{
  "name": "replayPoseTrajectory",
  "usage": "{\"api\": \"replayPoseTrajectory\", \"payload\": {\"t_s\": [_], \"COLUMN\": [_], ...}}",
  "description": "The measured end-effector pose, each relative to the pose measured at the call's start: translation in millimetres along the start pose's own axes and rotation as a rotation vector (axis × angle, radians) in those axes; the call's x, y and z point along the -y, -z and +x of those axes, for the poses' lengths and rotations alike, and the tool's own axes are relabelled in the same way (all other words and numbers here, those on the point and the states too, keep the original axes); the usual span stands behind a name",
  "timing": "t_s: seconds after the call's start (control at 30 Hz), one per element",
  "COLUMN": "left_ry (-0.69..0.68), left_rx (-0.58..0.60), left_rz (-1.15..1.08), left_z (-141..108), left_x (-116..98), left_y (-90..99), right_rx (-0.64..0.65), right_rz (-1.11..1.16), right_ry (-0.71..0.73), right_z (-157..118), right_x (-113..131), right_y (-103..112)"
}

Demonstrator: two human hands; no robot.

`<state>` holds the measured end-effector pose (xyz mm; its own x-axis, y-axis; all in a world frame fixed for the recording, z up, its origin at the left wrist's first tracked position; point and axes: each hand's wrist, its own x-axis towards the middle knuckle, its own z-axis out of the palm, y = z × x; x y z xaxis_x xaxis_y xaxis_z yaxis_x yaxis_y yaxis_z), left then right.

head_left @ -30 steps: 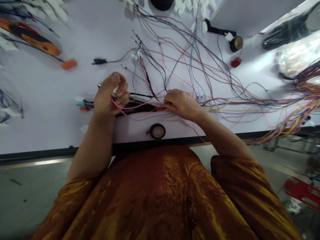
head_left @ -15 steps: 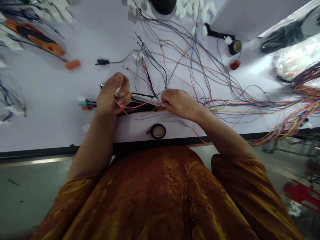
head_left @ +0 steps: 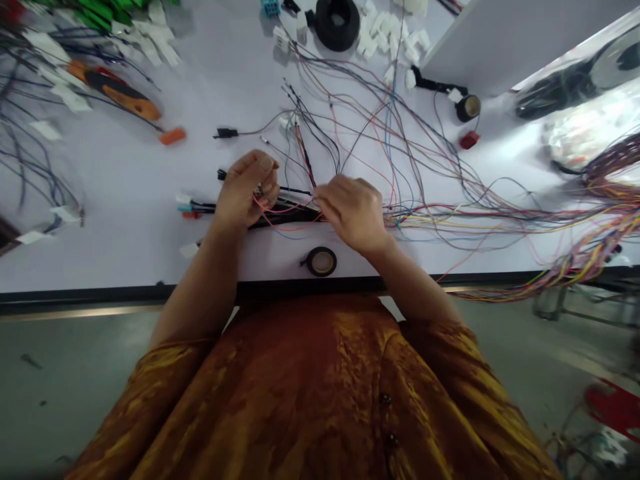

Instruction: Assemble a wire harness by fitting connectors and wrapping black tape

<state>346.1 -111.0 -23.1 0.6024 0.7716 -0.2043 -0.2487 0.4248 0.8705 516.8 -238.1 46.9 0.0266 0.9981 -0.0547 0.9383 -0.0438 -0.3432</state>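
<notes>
My left hand [head_left: 249,190] is closed around a small connector, mostly hidden by the fingers, from which red and pink wires [head_left: 287,229] loop out to the right. My right hand [head_left: 354,212] has its fingers pressed together at the wire bundle; which wire they pinch is too small to tell. Beneath and between both hands runs a black-sleeved bundle [head_left: 295,215], its white, blue and orange plugs [head_left: 185,208] sticking out left of my left hand. Above it, a white connector [head_left: 289,122] with wires lies on the table. A small black tape roll [head_left: 321,261] sits near the front edge.
An orange-black tool [head_left: 117,91] lies at the upper left beside labelled wires. A large black roll [head_left: 337,23] and white connectors [head_left: 383,33] are at the back. Coloured wires [head_left: 595,233] hang over the front edge [head_left: 505,280] at right. Plastic-wrapped items [head_left: 575,133] are at far right.
The camera view has shifted, so the table items appear further right. My right hand has moved left along the bundle, closer to my left hand, which still holds the connector.
</notes>
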Motion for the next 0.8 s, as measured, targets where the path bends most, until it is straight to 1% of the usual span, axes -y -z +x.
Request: {"api": "replayPoseTrajectory", "payload": {"t_s": [0.07, 0.13, 0.23, 0.3, 0.37, 0.43, 0.53, 0.57, 0.6, 0.63, 0.7, 0.73, 0.8], "left_ry": [-0.017, -0.038, -0.039, -0.038, -0.059, -0.093, -0.126, -0.124, -0.114, -0.101, -0.083, -0.085, -0.107], "left_rx": [0.0, 0.04, 0.104, 0.086, 0.037, -0.002, -0.042, -0.056, -0.074, -0.098, -0.146, -0.163, -0.18], "left_rz": [0.101, 0.211, 0.35, 0.39, 0.39, 0.361, 0.305, 0.281, 0.252, 0.218, 0.15, 0.123, 0.098], "left_z": [0, 0, 1, 2, 2, 2, 3, 4, 5, 7, 8, 9, 9], "left_x": [2, 5, 9, 11, 12, 13, 15, 16, 17, 17, 17, 17, 14], "left_y": [-1.0, -3.9, -11.4, -16.1, -18.7, -19.3, -18.4, -17.9, -17.3, -16.7, -15.0, -14.1, -12.1], "right_rx": [-0.014, -0.022, -0.019, -0.023, -0.037, -0.073, -0.215, -0.276, -0.338, -0.388, -0.428, -0.41, -0.308], "right_rz": [0.032, 0.052, 0.087, 0.143, 0.214, 0.261, 0.263, 0.26, 0.256, 0.255, 0.269, 0.283, 0.325], "right_ry": [-0.1, -0.161, -0.149, -0.121, -0.113, -0.158, -0.289, -0.324, -0.342, -0.34, -0.27, -0.216, -0.115], "right_z": [18, 34, 48, 47, 39, 24, -1, -8, -14, -18, -19, -17, -5], "right_x": [9, 15, 24, 21, 3, -30, -84, -95, -100, -100, -83, -70, -43], "right_y": [3, 7, 12, 10, 3, -7, -19, -20, -19, -18, -11, -8, -4]}}
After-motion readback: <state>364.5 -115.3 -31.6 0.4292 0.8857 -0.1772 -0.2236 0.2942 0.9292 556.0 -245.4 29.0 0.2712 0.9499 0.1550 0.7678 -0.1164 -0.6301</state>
